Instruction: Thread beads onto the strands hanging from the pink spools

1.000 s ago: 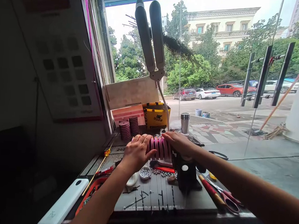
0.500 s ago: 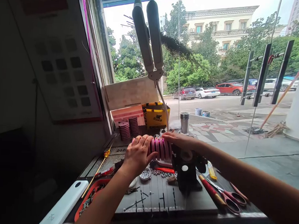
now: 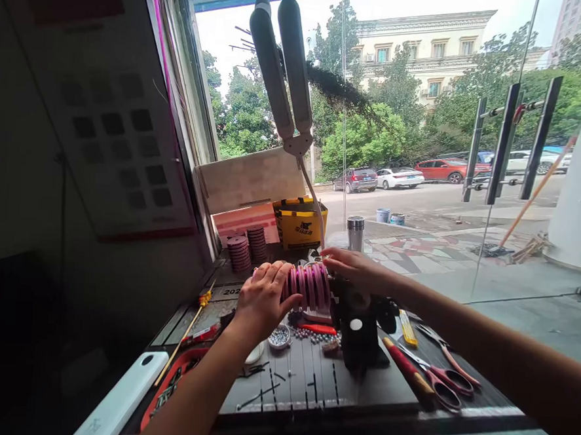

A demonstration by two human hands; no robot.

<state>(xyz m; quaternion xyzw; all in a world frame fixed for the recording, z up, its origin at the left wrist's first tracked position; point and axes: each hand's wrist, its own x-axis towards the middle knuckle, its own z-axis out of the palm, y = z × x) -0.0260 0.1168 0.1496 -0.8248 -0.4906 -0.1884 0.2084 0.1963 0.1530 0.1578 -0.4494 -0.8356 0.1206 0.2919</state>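
Observation:
A row of pink disc-like spools (image 3: 310,286) sits side by side at the left of a small black machine (image 3: 361,333). My left hand (image 3: 265,295) wraps over the left end of this row, fingers on top and thumb along the near side. Above the row's right end, my right hand (image 3: 354,267) stretches out over the machine with its fingers extended; whether the fingertips touch anything is unclear. Beneath the spools lie a red-handled tool (image 3: 317,328) and a small round dish of silvery beads (image 3: 279,336).
Two stacks of spools (image 3: 240,254) stand at the back left, beside a yellow bag (image 3: 302,226). Scissors (image 3: 440,381), a red rod (image 3: 404,369) and a yellow cutter (image 3: 408,328) lie at the right. A red tray (image 3: 154,403) holds small metal pieces at the left. A lamp (image 3: 297,146) rises behind.
My right hand has lifted slightly off the top of the spools, its fingertips now higher. My left hand stays on the row. The whole view has shifted a little.

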